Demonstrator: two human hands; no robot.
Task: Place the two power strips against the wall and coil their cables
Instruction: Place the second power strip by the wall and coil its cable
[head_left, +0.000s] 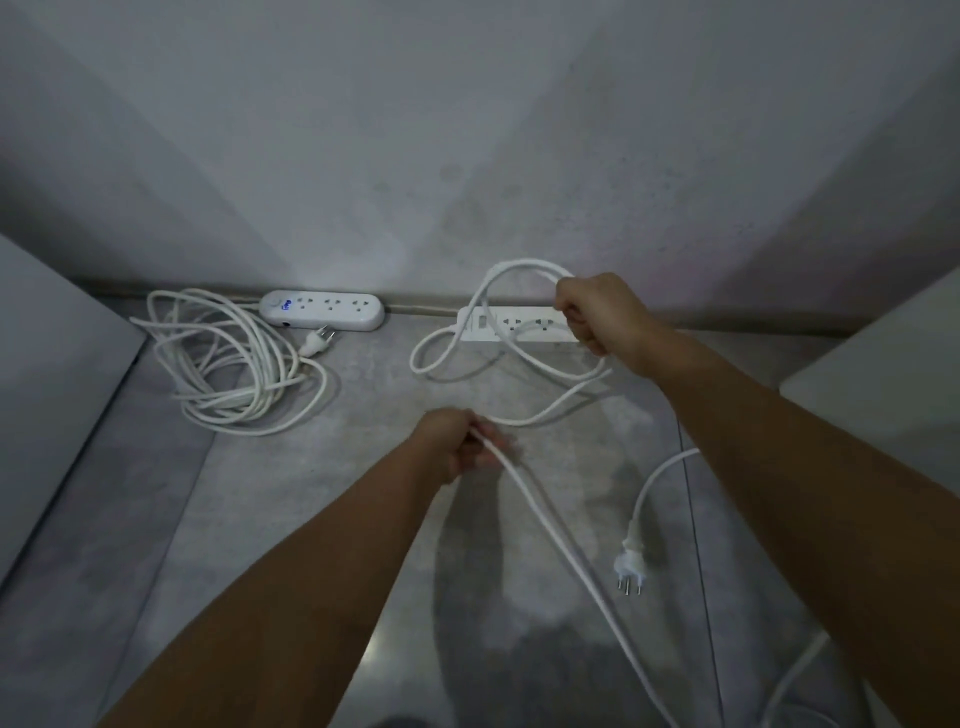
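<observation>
The likeliest trouble here is a tug: the right hand (597, 312) is closed around the loops of the thick white cable (545, 512) directly in front of the rectangular power strip (511, 325), and if the next loop is drawn tight the cord could drag that strip away from the wall (467, 130) at the middle right of the frame, undoing its placement. A second risk is the loose tail, which runs down to the lower right and curls back up to the plug (631, 564) lying on the floor (311, 519); pulled in fast, the plug may skid or snag on the slack beside it, and a twisted run would make the loops spring open (the ones already gathered look uneven, one sagging low to the left of the strip). The left hand (460, 441), at the frame's centre, grips the same cable in a closed fist with the cord leaving between the fingers toward the lower right; its forearm reaches up from the bottom left. The right forearm enters from the right edge and angles up to the wall, fist raised above floor level. At upper left, the rounded power strip (322, 309) sits against the wall with its thin cable (228, 364) lying loosely coiled beside it, its own plug (314, 343) resting just below.
</observation>
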